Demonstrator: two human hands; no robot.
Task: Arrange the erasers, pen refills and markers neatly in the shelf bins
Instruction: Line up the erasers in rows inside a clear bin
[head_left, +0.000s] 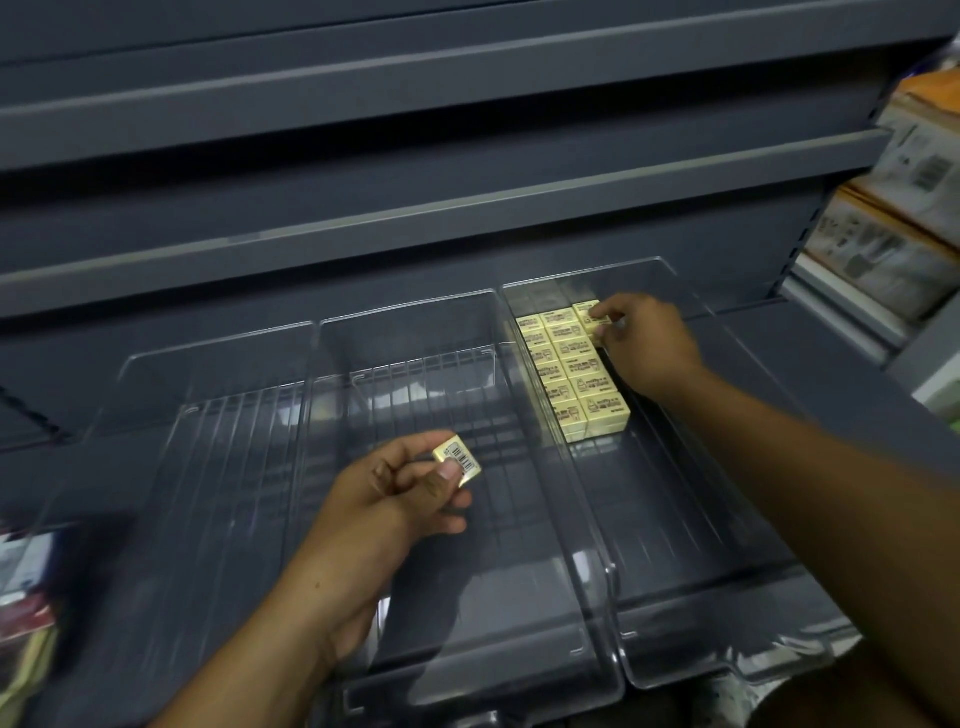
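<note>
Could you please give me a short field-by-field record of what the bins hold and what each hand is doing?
left hand: pinches a barcoded eraser above the middle bin
right hand: grip on a back eraser at the far end of the right bin
eraser block: neat columns along the right bin's left wall, far half
left bin: no stock visible inside

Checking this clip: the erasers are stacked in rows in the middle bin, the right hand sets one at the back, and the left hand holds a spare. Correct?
Not quite. The head view shows the rows of erasers in the right bin; the middle bin holds none. The rest stands: the right hand pinches the back eraser, and the left hand holds a spare eraser.
</note>
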